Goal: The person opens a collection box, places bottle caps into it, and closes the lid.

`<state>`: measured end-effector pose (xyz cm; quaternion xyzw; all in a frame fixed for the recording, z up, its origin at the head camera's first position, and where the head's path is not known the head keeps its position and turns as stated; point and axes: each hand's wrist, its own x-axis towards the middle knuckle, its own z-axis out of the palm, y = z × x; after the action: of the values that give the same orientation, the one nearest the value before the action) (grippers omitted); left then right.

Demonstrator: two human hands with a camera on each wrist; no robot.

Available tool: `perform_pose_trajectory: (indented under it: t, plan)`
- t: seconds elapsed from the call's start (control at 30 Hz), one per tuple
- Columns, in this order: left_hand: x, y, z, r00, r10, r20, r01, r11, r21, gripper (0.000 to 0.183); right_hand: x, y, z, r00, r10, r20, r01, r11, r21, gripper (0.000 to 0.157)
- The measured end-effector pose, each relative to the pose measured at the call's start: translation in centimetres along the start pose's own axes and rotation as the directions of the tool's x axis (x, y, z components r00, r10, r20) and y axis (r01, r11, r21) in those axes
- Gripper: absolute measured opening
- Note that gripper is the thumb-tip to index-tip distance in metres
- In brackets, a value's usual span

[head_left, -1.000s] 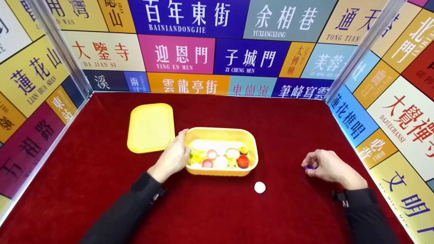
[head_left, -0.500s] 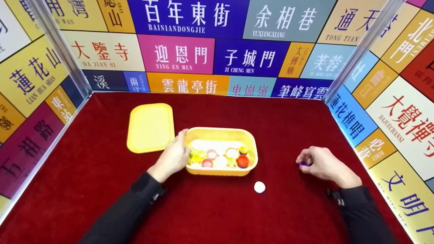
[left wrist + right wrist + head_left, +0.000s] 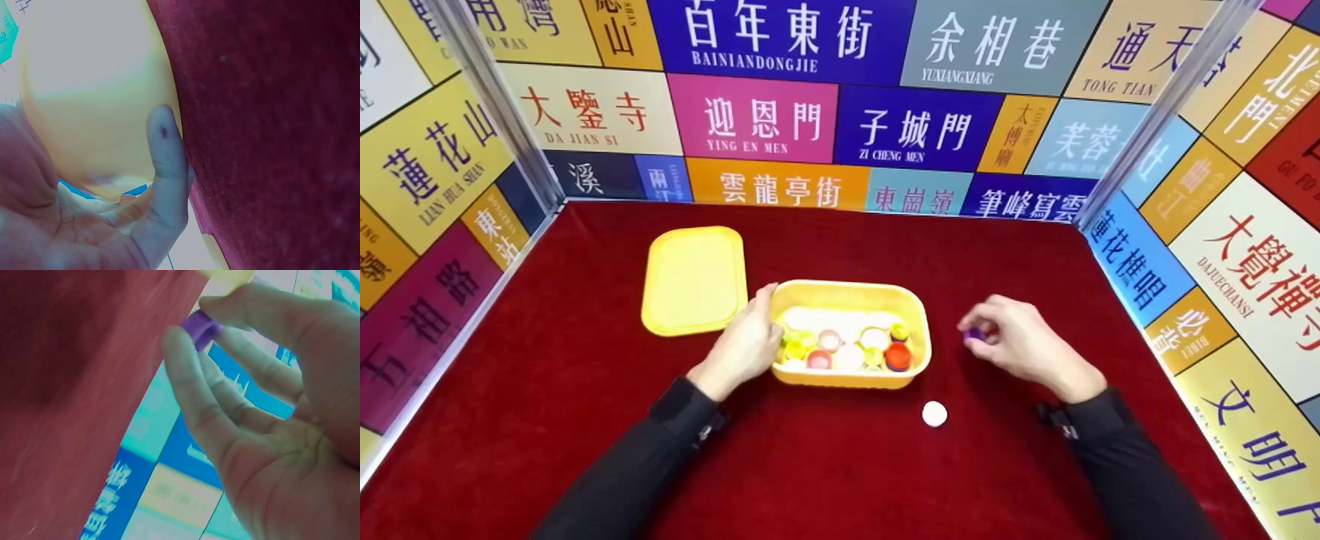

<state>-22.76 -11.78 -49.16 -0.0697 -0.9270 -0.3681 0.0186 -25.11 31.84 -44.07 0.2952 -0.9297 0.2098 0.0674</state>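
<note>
My left hand (image 3: 737, 348) grips the left end of a yellow plastic box (image 3: 851, 380), its fingers around the wall in the left wrist view. Inside the box lie several bottle caps in white, yellow, pink and red, mostly in the front half. Between thumb and fingertips, my right hand (image 3: 1031, 346) pinches a small purple bottle cap (image 3: 199, 328), its hollow side partly showing in the right wrist view. That hand is to the right of the box, over the red cloth. A white bottle cap (image 3: 934, 414) lies on the cloth in front of the box's right corner.
The yellow lid (image 3: 695, 281) lies flat behind and left of the box, close to my left hand. Dark red cloth (image 3: 840, 465) covers the table. Printed panels (image 3: 757, 120) with metal corner posts enclose the back and both sides.
My right hand has moved left and away from me with the purple bottle cap, nearing the box. My left hand, the box, the lid and the white cap have stayed in place.
</note>
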Motion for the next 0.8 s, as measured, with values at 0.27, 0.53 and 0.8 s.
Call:
perform_pose_trajectory:
  t: [0.27,0.53,0.8]
  plan:
    - [0.1,0.1,-0.4,1.000,0.013,0.003,-0.013,1.000,0.008,0.070,4.2,-5.2,1.2,0.986,-0.166,-0.028,0.166,0.986,0.026,0.016]
    - [0.1,0.0,-0.1,1.000,0.013,-0.002,-0.013,1.000,-0.003,0.071,7.4,-10.9,3.7,0.950,-0.311,0.045,0.306,0.948,0.091,0.022]
    - [0.0,0.0,0.0,1.000,0.020,-0.013,-0.021,1.000,-0.003,0.070,8.8,-15.0,6.3,0.910,-0.391,0.139,0.373,0.918,0.136,0.020]
